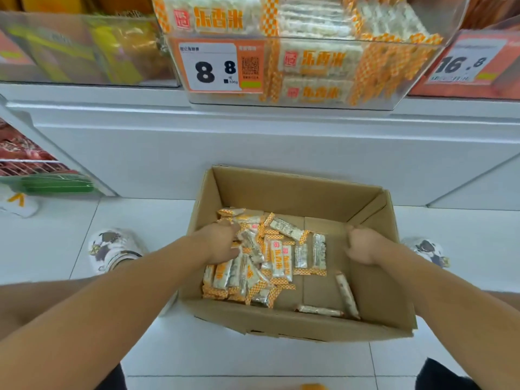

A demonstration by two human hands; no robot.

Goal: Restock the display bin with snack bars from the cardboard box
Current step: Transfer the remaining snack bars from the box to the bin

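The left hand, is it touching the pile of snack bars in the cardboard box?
Touching. In the head view the left hand lies on the pile of snack bars, fingers overlapping the wrappers with no gap showing.

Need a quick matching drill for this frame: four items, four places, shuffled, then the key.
Items
1. left hand
2. right hand
3. cardboard box
4. price tag

Places
A. on the white floor tiles
B. on the front of the display bin
C. on the pile of snack bars
D. over the bare right side of the box bottom

Pairs: 1-C, 2-D, 3-A, 4-B
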